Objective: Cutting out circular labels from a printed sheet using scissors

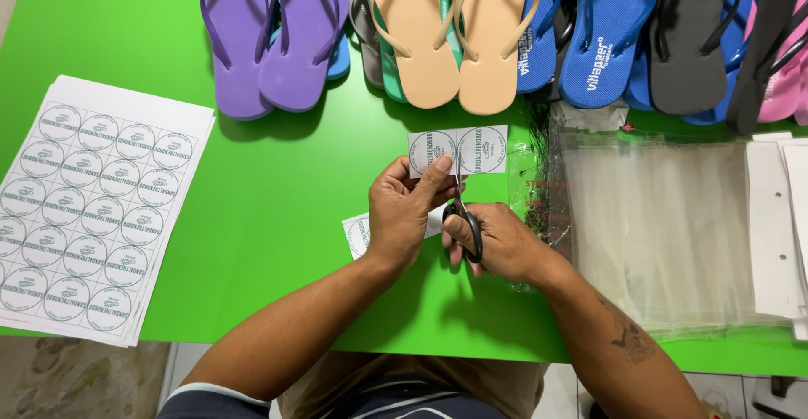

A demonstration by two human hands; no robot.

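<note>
I log: left hand (pixel 402 213) pinching two-label strip (pixel 459 150), right hand (pixel 497 241) gripping scissors (pixel 465 217) mid-cut between fingers; one cut label (pixel 358 234) beneath left fingers, uncut sheets (pixel 88 209) remaining.

Bright green table (pixel 278 217). On it: stack of printed round-label sheets (pixel 88 209) at left, row of flip-flops (pixel 471 32) along far edge, pile of clear plastic bags (pixel 665 234) at right, white card strips (pixel 774 225) beside them, cut label piece (pixel 359 236) near centre.
</note>
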